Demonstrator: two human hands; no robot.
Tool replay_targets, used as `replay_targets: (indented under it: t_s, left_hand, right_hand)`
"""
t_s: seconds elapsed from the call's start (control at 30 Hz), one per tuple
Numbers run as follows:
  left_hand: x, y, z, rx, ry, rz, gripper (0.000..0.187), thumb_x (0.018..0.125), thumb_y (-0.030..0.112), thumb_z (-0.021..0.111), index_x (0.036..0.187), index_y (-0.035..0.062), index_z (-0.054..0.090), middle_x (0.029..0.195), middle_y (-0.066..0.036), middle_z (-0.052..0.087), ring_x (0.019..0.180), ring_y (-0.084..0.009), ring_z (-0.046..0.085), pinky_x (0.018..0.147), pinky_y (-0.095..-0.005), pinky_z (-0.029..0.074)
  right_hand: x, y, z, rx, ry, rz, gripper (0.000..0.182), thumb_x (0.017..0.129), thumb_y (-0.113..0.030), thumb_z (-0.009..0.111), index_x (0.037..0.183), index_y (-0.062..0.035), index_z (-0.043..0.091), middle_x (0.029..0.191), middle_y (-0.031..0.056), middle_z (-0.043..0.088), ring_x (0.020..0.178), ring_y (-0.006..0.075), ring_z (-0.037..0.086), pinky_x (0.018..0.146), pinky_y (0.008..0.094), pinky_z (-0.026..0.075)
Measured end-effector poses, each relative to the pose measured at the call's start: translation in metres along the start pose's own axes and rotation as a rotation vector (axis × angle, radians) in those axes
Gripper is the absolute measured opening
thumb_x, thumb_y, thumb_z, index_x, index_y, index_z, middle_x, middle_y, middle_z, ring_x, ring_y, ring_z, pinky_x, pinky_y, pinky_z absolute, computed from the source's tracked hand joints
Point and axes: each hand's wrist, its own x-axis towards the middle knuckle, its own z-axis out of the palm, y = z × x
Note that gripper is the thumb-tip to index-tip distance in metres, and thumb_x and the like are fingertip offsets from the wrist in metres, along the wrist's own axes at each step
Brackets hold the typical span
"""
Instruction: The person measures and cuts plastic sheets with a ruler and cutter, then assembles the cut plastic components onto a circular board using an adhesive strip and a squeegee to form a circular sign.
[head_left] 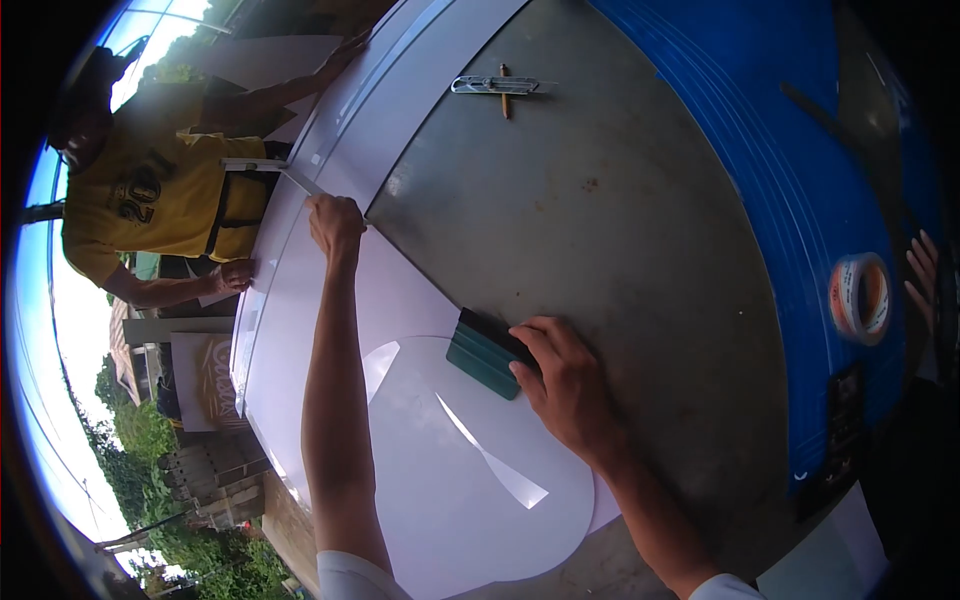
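My left hand [337,222] is closed around a thin pale strip or blade-like tool [303,181] near the top edge of a white sheet [370,290]; what exactly it is cannot be made out. Between the fingers and thumb of my right hand [565,375] is a green squeegee with a black edge [487,355], resting on the sheet's right border. Below it the sheet's loose part curls over in a rounded, glossy fold [440,470].
A cutter [490,86] lies across a pencil [505,105] on the grey table surface [640,220]. Blue material [745,160] with a tape roll [860,298] is at right. A co-worker [150,190] in yellow touches the far edge. Another person's hand [922,270] shows far right.
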Motion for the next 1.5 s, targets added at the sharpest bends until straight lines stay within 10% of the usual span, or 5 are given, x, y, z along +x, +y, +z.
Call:
replay_targets:
  t_s: [0.5,0.93,1.13,1.2,1.5]
  left_hand:
    - [-0.132,-0.021,-0.025,0.698,-0.155,1.151,0.028,0.083,0.007,0.054,0.107,-0.0037,0.047,0.073,-0.011,0.059,0.067,-0.0222,0.063,0.047,-0.0318,0.053]
    - [-0.162,0.019,-0.044,0.188,0.133,0.857,0.037,0.086,0.017,0.063,0.119,0.007,0.05,0.094,-0.011,0.058,0.089,-0.027,0.056,0.079,-0.0399,0.045]
    - [-0.305,0.114,-0.15,-0.725,-0.603,1.137,0.03,0.073,0.008,0.067,0.101,-0.0011,0.061,0.088,-0.015,0.061,0.077,-0.0254,0.062,0.064,-0.0325,0.05]
    - [-0.335,0.129,-0.183,-0.818,-0.852,1.228,0.031,0.074,0.017,0.061,0.105,0.0124,0.056,0.089,-0.008,0.053,0.095,-0.0212,0.055,0.09,-0.0445,0.044]
    - [-0.342,0.102,-0.2,-0.855,-0.78,1.15,0.034,0.078,0.025,0.054,0.106,0.0045,0.055,0.092,-0.007,0.055,0.085,-0.0225,0.056,0.08,-0.0378,0.045]
  right_hand:
    - [-0.005,0.001,0.007,-0.043,-0.033,-0.109,0.03,0.078,-0.003,0.065,0.107,0.0054,0.057,0.106,0.0169,0.056,0.101,0.0325,0.055,0.088,0.0397,0.047]
    - [-0.007,0.005,0.01,-0.035,-0.053,-0.133,0.028,0.079,-0.003,0.065,0.105,0.0037,0.058,0.103,0.0179,0.059,0.099,0.0344,0.057,0.087,0.0418,0.046]
    - [-0.005,0.008,0.013,-0.123,-0.076,-0.176,0.03,0.081,-0.006,0.065,0.108,0.0011,0.056,0.104,0.0166,0.059,0.097,0.0335,0.057,0.084,0.0412,0.047]
    - [-0.006,0.001,0.014,-0.13,-0.092,-0.152,0.029,0.082,-0.008,0.064,0.109,0.001,0.056,0.105,0.0159,0.059,0.097,0.0332,0.057,0.084,0.0408,0.047]
    - [-0.007,-0.002,0.014,-0.149,-0.082,-0.148,0.028,0.085,-0.009,0.062,0.11,0.0004,0.057,0.106,0.016,0.059,0.098,0.0324,0.058,0.084,0.0401,0.048]
